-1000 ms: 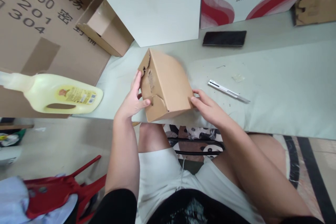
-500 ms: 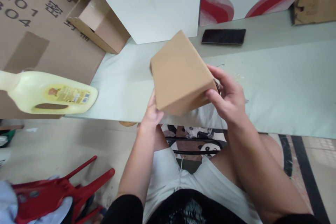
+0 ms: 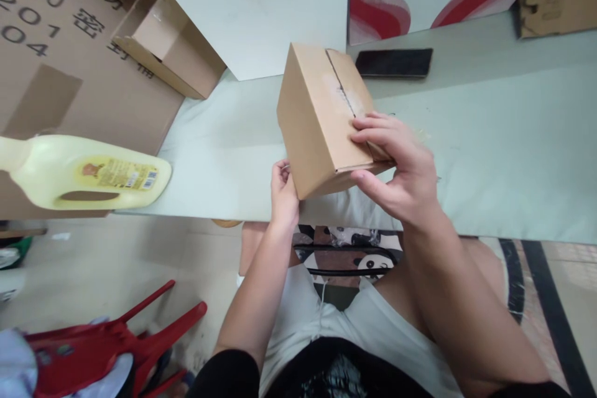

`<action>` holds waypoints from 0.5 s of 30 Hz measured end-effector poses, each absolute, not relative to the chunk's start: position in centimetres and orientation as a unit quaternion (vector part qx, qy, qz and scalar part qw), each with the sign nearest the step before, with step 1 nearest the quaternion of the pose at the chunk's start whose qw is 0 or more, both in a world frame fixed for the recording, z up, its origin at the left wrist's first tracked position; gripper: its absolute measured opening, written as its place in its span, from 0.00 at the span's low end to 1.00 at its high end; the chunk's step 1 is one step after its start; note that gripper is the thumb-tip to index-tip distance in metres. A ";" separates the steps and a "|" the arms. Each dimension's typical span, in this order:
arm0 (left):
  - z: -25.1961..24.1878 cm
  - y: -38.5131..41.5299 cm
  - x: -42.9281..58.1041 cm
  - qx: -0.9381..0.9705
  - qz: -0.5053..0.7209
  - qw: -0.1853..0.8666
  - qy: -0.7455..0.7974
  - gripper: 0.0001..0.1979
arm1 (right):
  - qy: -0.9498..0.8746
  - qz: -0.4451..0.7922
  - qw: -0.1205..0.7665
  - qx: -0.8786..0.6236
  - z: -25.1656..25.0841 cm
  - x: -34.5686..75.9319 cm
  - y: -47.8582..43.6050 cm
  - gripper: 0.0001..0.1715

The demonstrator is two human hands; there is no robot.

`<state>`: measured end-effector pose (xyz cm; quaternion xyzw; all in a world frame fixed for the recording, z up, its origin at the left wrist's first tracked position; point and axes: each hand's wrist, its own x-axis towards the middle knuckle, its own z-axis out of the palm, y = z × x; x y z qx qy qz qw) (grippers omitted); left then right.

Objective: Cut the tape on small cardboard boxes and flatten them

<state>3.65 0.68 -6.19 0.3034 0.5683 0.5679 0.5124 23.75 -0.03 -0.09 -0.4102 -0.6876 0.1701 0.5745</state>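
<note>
The worktop carried a big carton at the left and a white box behind; an open carton sat between them, nothing showing inside it; a yellow bottle lay on its side at the left. The box was held tilted over the near edge, flaps folded shut, contents hidden; folding looked done, the seam seemingly untaped. The right hand clamped its top and near corner; the left hand gripped its lower corner; a phone lay beyond.
</note>
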 end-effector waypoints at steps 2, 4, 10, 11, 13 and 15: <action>-5.8 0.3 3.4 0.324 0.554 0.506 0.577 0.17 | -0.690 0.158 0.566 -0.422 0.2 23.4 -0.2 0.21; -5.3 0.0 3.1 0.337 0.540 0.503 0.584 0.15 | -0.687 0.147 0.564 -0.434 0.4 22.9 -0.5 0.21; -5.3 0.7 0.9 0.299 0.530 0.521 0.598 0.14 | -0.683 0.136 0.563 -0.445 0.3 21.6 -1.0 0.19; -5.3 1.2 0.3 0.293 0.536 0.517 0.599 0.15 | -0.683 0.137 0.564 -0.444 0.2 21.5 -1.0 0.20; -5.3 2.6 -0.7 0.290 0.558 0.500 0.596 0.18 | -0.683 0.143 0.563 -0.442 0.0 21.6 -0.9 0.20; -5.3 4.5 -1.3 0.293 0.580 0.480 0.589 0.20 | -0.685 0.143 0.564 -0.439 -0.2 21.7 -0.9 0.20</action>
